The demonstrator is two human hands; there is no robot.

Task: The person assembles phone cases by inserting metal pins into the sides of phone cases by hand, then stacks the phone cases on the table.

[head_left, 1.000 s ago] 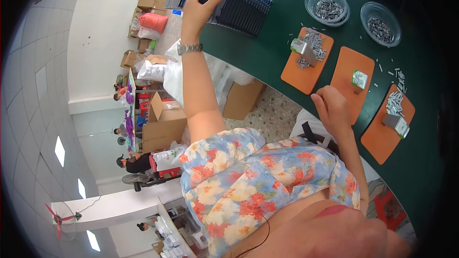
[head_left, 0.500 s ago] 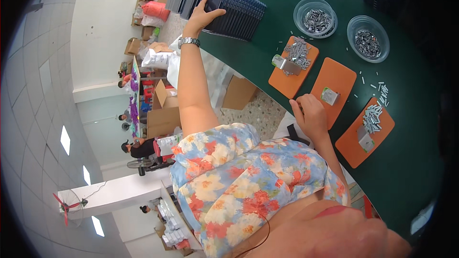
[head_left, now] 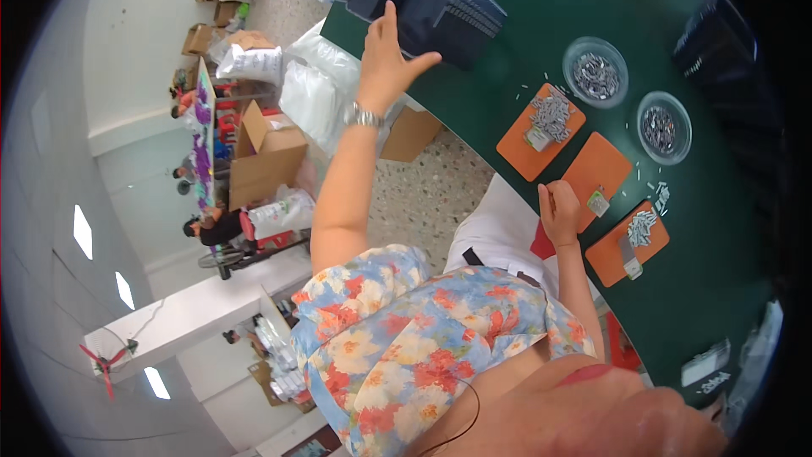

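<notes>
My left hand point(head_left: 393, 59), with a metal watch on the wrist, reaches out to rows of dark, thin plastic panels point(head_left: 457, 34) standing at the table's far left. Its thumb and index finger are spread apart against the near side of the row; the other fingertips are partly hidden. By the near edge of the middle orange board point(head_left: 596, 165), my right hand point(head_left: 560, 213) is closed, fingers curled in. Whatever it may hold is hidden. A small metal bracket with a green and white label point(head_left: 598, 202) stands on that board.
Two more orange boards carry grey metal pins point(head_left: 551, 114) and silvery pins point(head_left: 642, 228). Behind them stand two clear bowls point(head_left: 628, 76) point(head_left: 687, 131) of small metal parts. More dark panels point(head_left: 719, 42) stand at the far right. A cardboard box point(head_left: 266, 161) and white sacks point(head_left: 317, 101) lie left of the table.
The whole view has shifted and turned. My left hand stays at the panels, its fingers more spread. My right hand's fingers are curled in more tightly beside the middle board.
</notes>
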